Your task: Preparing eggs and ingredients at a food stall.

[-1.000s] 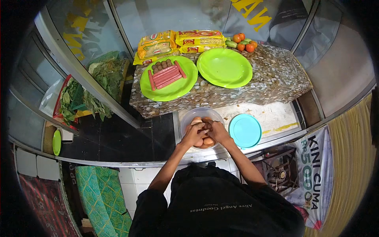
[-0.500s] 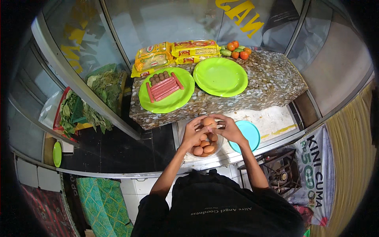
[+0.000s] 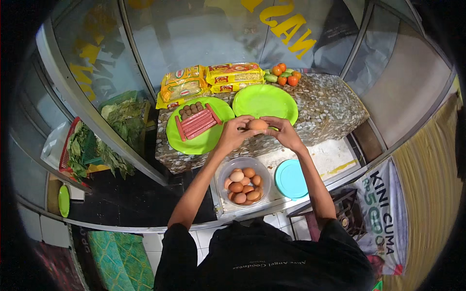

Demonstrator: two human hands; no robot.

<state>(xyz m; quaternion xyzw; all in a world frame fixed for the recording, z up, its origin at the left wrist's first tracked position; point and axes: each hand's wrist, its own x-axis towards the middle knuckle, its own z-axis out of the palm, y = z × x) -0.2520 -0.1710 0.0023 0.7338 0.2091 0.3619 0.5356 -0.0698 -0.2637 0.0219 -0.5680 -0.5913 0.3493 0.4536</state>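
A brown egg [image 3: 257, 124] is held between the fingertips of my left hand [image 3: 235, 135] and my right hand [image 3: 286, 135], both closed around its sides. The egg is at the near edge of a bare green plate [image 3: 264, 103], held up in front of the stone ledge. Nearer me, a clear plastic bowl [image 3: 227, 168] contains several brown eggs [image 3: 236, 187]. Beside it on the right lies a round turquoise lid [image 3: 292, 179]. A second green plate [image 3: 196, 147], left of my hands, carries pink sausages [image 3: 198, 124] and small brown balls [image 3: 191, 110].
Yellow noodle packs [image 3: 185, 87] stand behind the plates on the pebbled ledge [image 3: 330, 104]. Tomatoes [image 3: 282, 81] and cucumbers [image 3: 270, 77] sit at the back right. Leafy greens [image 3: 121, 116] fill baskets at the left, past a metal-framed glass panel [image 3: 104, 99]. A stove [image 3: 347, 218] is low right.
Both hands have moved forward with the egg, from above the bowl to the near rim of the bare plate. The bowl of eggs is now fully uncovered.
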